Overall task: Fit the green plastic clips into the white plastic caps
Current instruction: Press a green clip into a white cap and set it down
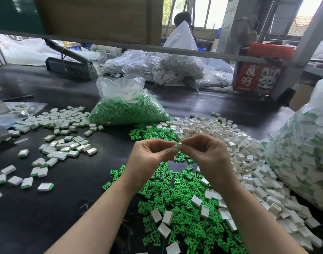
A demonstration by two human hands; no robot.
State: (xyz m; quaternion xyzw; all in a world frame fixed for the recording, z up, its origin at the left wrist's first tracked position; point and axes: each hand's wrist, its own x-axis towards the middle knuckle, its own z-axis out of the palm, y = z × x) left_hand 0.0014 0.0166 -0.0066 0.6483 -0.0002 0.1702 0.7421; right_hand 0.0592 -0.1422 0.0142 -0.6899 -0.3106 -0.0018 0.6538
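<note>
My left hand (149,154) and my right hand (206,153) meet fingertip to fingertip above the table, both pinching one small white cap with a green clip (178,145) between them; the fingers hide most of it. Below the hands lies a heap of loose green clips (177,204) with a few white caps mixed in. A pile of empty white caps (235,149) spreads to the right. Caps with green clips fitted (60,143) lie scattered on the left of the dark table (80,180).
A clear bag of green clips (127,110) stands behind the hands. A large bag of fitted caps (303,153) fills the right edge. Bags of white caps (168,68), a red box (257,77) and a sealing machine (71,65) sit at the back, under a shelf rail.
</note>
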